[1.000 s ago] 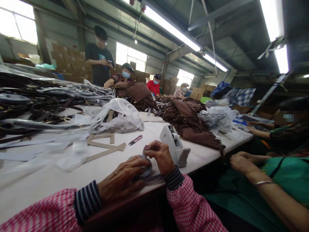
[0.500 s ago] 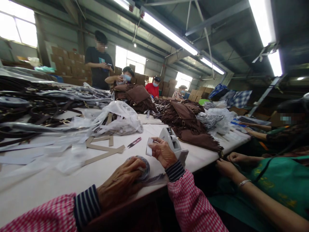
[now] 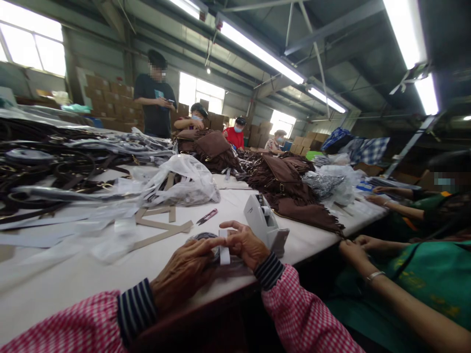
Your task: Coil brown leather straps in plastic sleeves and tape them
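Note:
My left hand point(image 3: 186, 267) rests on the table with its fingers over a coiled strap point(image 3: 206, 236) in clear wrapping, holding it down; much of the coil is hidden under the hand. My right hand point(image 3: 248, 247) pinches a short white strip of tape point(image 3: 224, 256) between thumb and fingers, beside the coil's right side. The fingertips of both hands meet at the strip's upper part. Just behind my right hand stands a white tape dispenser point(image 3: 255, 213). Small pink-handled thread snips point(image 3: 207, 216) lie beyond the coil.
Cardboard strips point(image 3: 162, 235) and clear plastic bags point(image 3: 184, 179) lie to the left, before a heap of dark straps point(image 3: 55, 166). Brown fringed bags point(image 3: 287, 181) are piled behind the dispenser. A co-worker in a green apron point(image 3: 423, 284) sits close on my right.
My right hand has brought the white strip down and slightly left to the coil, where it now meets my left fingers. My left hand has stayed on the coil.

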Available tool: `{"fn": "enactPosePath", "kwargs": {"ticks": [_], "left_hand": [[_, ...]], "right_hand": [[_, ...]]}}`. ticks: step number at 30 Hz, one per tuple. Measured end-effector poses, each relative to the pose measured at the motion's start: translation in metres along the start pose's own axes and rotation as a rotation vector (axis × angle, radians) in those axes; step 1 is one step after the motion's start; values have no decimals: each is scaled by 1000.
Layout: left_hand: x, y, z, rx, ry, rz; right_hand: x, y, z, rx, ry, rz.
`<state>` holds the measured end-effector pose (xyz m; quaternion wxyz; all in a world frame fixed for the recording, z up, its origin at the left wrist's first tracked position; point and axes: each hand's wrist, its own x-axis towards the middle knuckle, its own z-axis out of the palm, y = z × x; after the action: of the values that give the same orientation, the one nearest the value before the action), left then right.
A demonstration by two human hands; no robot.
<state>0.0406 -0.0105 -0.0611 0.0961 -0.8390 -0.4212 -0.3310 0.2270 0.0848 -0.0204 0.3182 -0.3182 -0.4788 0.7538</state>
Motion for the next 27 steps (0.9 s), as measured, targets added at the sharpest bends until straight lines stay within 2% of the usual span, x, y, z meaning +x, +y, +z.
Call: {"fn": "enactPosePath", "kwargs": {"ticks": [3,6,11,16,21,24,27], "left_hand": [[1,0,0,-19,61,-12],[2,-2,1,-32,136,33],[1,1,-3,-62,115,69],[1,2,-7,-186,22,-37],[1,1,-5,-196,-3,-94],[2,1,-5,-193,-5,-80],[0,0,-4,-195,0,-69]], "right_hand": [[5,3,3,33,36,-22],[9,3,8,39,46,-52],[9,8,14,-102,22,-109],[16,3,2,-468,-13,-186],[60,-17,-7,-945,39,-416],[88,-18,2,-1223,-90,-470],[105,-11,15,-1444,-194,-454]]}}
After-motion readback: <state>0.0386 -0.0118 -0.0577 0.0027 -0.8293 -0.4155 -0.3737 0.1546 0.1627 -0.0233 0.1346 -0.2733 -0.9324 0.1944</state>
